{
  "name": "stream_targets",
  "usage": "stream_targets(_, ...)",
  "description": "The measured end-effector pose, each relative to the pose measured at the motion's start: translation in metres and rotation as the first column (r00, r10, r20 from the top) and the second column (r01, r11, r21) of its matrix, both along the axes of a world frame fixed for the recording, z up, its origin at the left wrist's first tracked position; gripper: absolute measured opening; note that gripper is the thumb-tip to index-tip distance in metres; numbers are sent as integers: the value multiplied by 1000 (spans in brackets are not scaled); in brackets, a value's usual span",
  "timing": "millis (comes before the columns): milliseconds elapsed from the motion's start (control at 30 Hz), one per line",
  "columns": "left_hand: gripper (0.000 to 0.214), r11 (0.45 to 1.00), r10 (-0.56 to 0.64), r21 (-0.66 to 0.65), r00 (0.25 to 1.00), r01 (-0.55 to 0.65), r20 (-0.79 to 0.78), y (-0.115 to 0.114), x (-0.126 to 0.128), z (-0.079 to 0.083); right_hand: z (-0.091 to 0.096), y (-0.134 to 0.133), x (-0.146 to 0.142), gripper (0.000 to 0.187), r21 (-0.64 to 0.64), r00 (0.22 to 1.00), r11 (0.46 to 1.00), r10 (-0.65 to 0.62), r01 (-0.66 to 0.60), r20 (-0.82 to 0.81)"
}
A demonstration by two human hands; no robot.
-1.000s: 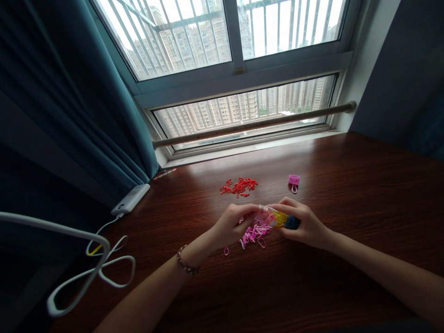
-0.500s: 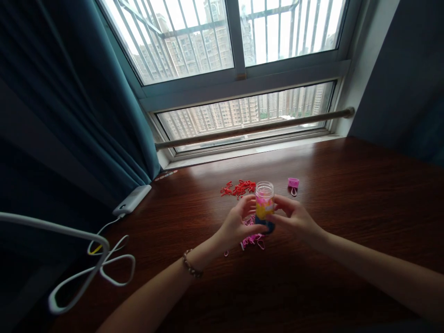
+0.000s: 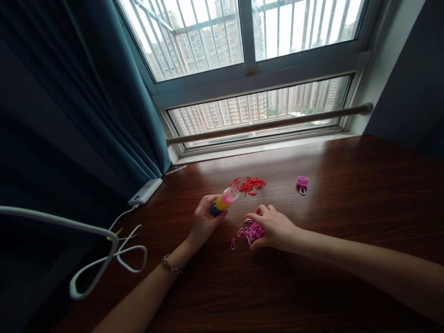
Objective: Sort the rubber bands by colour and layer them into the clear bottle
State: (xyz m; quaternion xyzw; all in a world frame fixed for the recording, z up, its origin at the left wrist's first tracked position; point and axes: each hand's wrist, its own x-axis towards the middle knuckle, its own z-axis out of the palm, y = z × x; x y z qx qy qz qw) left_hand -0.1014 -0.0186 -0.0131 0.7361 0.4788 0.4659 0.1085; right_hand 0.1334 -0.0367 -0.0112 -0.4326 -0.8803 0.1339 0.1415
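Note:
My left hand (image 3: 205, 216) is closed around a clear open-topped jar (image 3: 225, 200), tilted with its mouth up to the right. Layers of blue, yellow and pink pieces show through its wall. My right hand (image 3: 275, 228) reaches over a pile of pink plastic clips (image 3: 252, 232), fingers apart and curved round its right side. Whether the fingertips touch the clips is hard to make out. One loose pink clip (image 3: 233, 243) lies left of the pile. Beyond the jar is a pile of red clips (image 3: 250, 185).
A pink lid with a loop (image 3: 302, 183) lies on the brown wooden table (image 3: 340, 203) at the right. A white power bank (image 3: 144, 192) with a white cable (image 3: 133, 268) sits at the left by the blue curtain (image 3: 138, 138). A barred window stands behind.
My right hand has let go of the jar and moved down to the pink clips. My left hand has carried the jar left and tilted it. The view has shifted slightly.

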Motion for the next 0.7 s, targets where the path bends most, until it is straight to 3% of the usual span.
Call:
stream_targets(133,34,1000,8,-22,1000,-8,-4,-3,0,-4,-6,5,-9,30,44,997,998,52,-50,-55)
stream_targets(200,35,999,-18,-41,999,16,-33,-4,2,-7,-9,8,-10,16,42,993,996,88,-85,-77)
stream_targets(433,39,994,-85,-80,978,72,-188,-7,3,-12,-15,13,-11,8,22,977,995,99,-97,-189)
stream_targets(533,40,995,-76,-78,970,60,-232,-6,1,-12,-13,14,-8,8,-30,938,996,64,-79,-341)
stream_targets(600,40,995,-68,-84,967,49,-244,-6,0,-12,-9,16,-4,2,-150,870,986,-13,-70,-493)
stream_targets(700,40,996,-52,-85,966,31,-253,-5,-2,-13,2,21,2,11,-375,702,920,-192,-114,-686)
